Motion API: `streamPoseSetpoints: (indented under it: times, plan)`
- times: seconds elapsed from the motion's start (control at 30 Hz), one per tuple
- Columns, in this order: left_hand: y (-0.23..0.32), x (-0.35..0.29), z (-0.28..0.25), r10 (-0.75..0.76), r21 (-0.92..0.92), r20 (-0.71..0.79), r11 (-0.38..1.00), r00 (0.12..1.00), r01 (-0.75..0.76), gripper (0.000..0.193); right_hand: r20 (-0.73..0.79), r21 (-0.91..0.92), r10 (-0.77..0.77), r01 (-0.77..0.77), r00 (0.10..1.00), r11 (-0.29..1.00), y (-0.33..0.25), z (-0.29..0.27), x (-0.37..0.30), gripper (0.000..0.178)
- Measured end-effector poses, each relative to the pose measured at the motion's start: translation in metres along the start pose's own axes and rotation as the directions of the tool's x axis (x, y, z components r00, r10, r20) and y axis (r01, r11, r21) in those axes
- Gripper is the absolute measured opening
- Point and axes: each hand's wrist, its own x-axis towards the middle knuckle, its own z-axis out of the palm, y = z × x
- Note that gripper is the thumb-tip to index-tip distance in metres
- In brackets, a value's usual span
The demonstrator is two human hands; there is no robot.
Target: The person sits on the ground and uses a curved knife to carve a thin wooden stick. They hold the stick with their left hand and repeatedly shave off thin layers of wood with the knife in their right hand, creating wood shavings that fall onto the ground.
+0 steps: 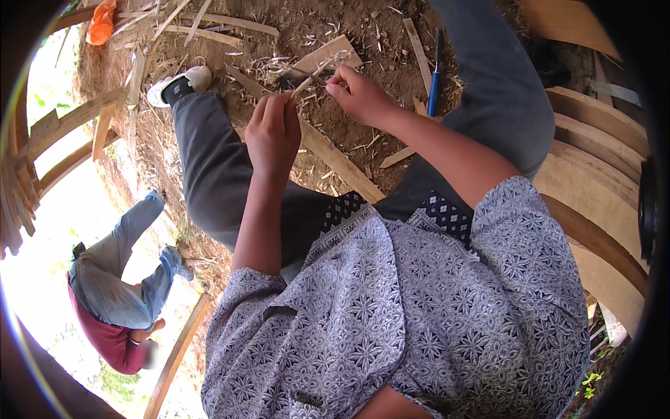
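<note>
My left hand (pixel 273 133) is closed, its fingers pinched around a short, pale wooden stick (pixel 303 86) that points up and to the right. To its right, my right hand (pixel 357 94) is closed on a thin, dark blade (pixel 307 74), perhaps a knife; its handle is hidden in the fingers. The blade crosses the stick near its upper end. Just beyond both hands, a flat wooden board (pixel 338 50) lies on the ground among curled shavings.
A blue-handled tool (pixel 434 94) with a dark shaft lies right of my hands, near my right leg. Wood strips (pixel 338 157) and shavings cover the dirt. Curved planks (pixel 593 181) stand at the right. An orange object (pixel 102 22) lies far left. Another person (pixel 122 279) bends over at left.
</note>
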Motion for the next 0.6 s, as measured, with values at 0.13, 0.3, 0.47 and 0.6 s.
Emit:
streamPoseSetpoints:
  times: [0.13,0.3,0.47,0.6]
  plan:
    - [0.001,-0.002,-0.001,-0.006,-0.007,0.011,1.000,1.000,0.007,0.003,0.212,0.119,0.099,-0.126,0.972,0.985,-0.030,-0.009,-0.015,0.025]
    - [-0.001,0.000,0.000,-0.018,-0.005,-0.010,1.000,1.000,0.018,0.003,0.130,0.091,0.053,-0.065,0.990,0.994,-0.005,-0.003,-0.003,0.024]
    - [-0.001,-0.001,-0.002,-0.022,-0.011,0.001,1.000,1.000,0.022,0.004,0.110,0.066,-0.009,0.001,0.994,0.998,0.002,-0.002,-0.005,0.024]
    - [0.000,-0.001,0.000,-0.004,-0.018,-0.011,1.000,1.000,0.003,0.004,0.151,0.065,0.081,-0.092,0.985,0.994,0.016,-0.001,-0.004,0.026]
